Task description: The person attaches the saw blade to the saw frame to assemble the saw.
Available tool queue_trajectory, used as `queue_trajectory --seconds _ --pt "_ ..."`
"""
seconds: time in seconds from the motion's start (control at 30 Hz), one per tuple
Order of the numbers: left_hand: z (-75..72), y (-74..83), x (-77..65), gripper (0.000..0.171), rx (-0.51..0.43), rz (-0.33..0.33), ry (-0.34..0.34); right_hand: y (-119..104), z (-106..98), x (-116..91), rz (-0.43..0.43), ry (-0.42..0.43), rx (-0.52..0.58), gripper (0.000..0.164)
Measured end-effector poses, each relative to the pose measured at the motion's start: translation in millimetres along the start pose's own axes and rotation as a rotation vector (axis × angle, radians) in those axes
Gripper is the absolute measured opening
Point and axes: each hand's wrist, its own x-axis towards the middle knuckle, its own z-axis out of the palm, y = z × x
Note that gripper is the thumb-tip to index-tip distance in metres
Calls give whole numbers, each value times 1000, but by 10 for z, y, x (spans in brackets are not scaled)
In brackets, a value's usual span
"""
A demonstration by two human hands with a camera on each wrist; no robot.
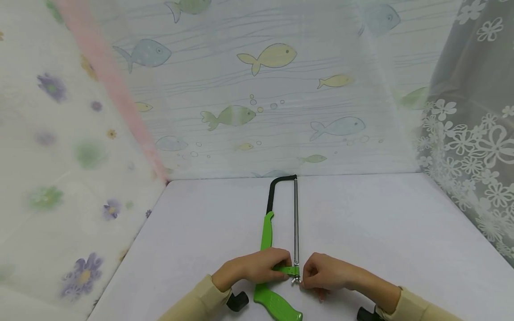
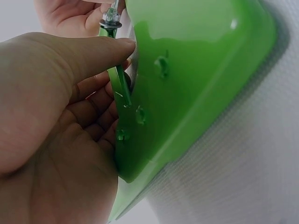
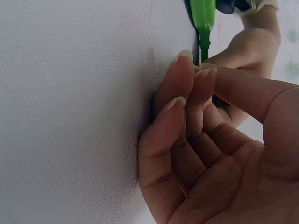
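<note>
A hacksaw (image 1: 277,303) with a green handle and black bow lies on the white surface, its far end near the back edge. Its grey blade (image 1: 296,223) runs lengthwise on the right side. My left hand (image 1: 263,265) reaches over the green frame and pinches the small green bracket at the blade's near end, thumb on top in the left wrist view. A metal wing nut (image 1: 296,280) sits below that bracket. My right hand (image 1: 331,272), fingers curled, pinches at the wing nut from the right; its fingers hide the nut in the right wrist view.
White cloth covers the table (image 1: 201,223). A fish-print curtain (image 1: 265,111) hangs along the back edge, with a flowered curtain (image 1: 80,200) at left and a lace one (image 1: 478,147) at right. A dark wrist device (image 1: 238,301) sits beside the left sleeve.
</note>
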Motion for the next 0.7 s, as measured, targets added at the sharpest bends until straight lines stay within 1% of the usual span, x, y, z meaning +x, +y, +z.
queue_trajectory --seconds 0.13,0.33,0.47,0.6,0.7 --pt "-5 7 2 7 7 17 4 18 18 14 2 -6 6 20" --pt "-13 25 -1 7 11 17 3 16 41 39 -9 -31 -3 21" --pt "-12 29 -2 7 7 13 3 -11 55 45 1 -35 -14 31" --pt "-15 27 -2 7 10 12 1 -49 72 43 16 -19 -12 41" --pt "-16 20 -1 8 13 13 -1 -68 81 48 24 -5 -17 43"
